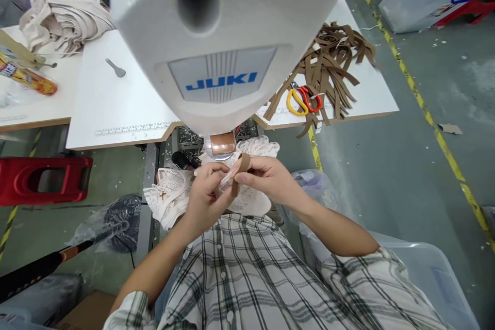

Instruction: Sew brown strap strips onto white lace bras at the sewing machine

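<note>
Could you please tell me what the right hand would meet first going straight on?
Past the brown strip it holds, the right hand would probably meet the pale piece at the left hand; depth is unclear.

The white worktop (100, 95) bore a pale fabric pile (71, 18) at far left, an orange bottle (33, 80) nearer, a small grey tool (116, 68), and, on the right, heaped brown strips (328, 64) with red-and-yellow scissors (304, 102) lying among them.

A sewing machine (240, 36) is standing before you; fabric pieces (253, 202) are lying under your left hand (209, 193) and right hand (268, 178). On your right, scissors (305, 105) are resting on strips (332, 64) lying on a tabletop (375, 98); on your left, a bottle (29, 75) is lying nearer you than a cloth heap (67, 16).
</note>
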The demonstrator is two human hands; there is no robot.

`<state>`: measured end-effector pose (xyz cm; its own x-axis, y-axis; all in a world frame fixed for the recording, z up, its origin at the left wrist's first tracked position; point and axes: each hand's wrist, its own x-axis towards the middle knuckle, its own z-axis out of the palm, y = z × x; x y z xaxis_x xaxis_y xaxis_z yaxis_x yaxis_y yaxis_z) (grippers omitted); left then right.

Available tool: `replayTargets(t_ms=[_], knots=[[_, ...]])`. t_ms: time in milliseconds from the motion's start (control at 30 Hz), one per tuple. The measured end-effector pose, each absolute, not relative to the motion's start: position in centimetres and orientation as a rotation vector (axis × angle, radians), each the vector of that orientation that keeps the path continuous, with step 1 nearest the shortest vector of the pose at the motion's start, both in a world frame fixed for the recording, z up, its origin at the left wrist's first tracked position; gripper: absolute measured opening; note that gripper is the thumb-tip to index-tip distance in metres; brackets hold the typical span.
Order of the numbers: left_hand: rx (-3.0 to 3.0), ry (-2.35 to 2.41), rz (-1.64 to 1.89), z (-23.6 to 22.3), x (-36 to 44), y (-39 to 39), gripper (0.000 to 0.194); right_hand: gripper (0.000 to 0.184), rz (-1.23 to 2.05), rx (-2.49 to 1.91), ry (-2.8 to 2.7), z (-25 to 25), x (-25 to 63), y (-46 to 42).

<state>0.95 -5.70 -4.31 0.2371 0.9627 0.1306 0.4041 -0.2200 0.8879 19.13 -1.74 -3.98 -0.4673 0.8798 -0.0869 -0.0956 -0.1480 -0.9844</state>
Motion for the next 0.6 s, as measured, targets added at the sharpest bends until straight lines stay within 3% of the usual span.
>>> replayTargets(t_ms=[100, 200, 367, 600], knots=[[1.840, 1.396, 1.075, -5.7, 1.1, -6.2, 0.015, 0.016, 1.722, -0.899, -1.303, -4.3, 19.3, -0.6], [2.042, 1.398, 1.101, -5.9, 0.7, -5.6, 0.028, 0.023, 1.716, -0.989, -1.310, -4.5, 19.9, 1.2], [2.084, 1.398, 0.958, -3.4, -0.4, -3.2, 0.028, 0.032, 1.528, -1.121, -1.359, -5.0, 20.4, 5.2], [1.762, 1.536, 0.819, -1.5, -0.3, -2.0, 0.027, 0.014, 0.977, -1.086, -1.704, -5.4, 18.4, 9.1]])
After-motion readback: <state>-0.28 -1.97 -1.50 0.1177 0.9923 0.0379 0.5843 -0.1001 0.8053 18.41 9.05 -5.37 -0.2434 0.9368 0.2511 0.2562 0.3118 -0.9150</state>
